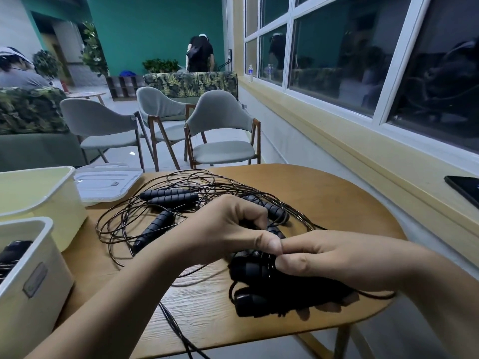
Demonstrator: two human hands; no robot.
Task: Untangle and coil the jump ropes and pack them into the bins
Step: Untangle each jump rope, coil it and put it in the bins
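A tangle of thin black jump-rope cord with several ribbed black handles lies spread over the round wooden table. My right hand grips a pair of black handles with cord wound round them, low over the table's near edge. My left hand is curled just above that bundle, its fingers pinching the cord at the top, thumb touching the right thumb. Two pale bins stand at the left: a near bin with dark rope inside, and a far, yellowish bin.
A clear plastic lid lies flat behind the far bin. One cord hangs over the table's front edge. Grey chairs stand beyond the table. A dark phone rests on the window sill at right. Other people are far back.
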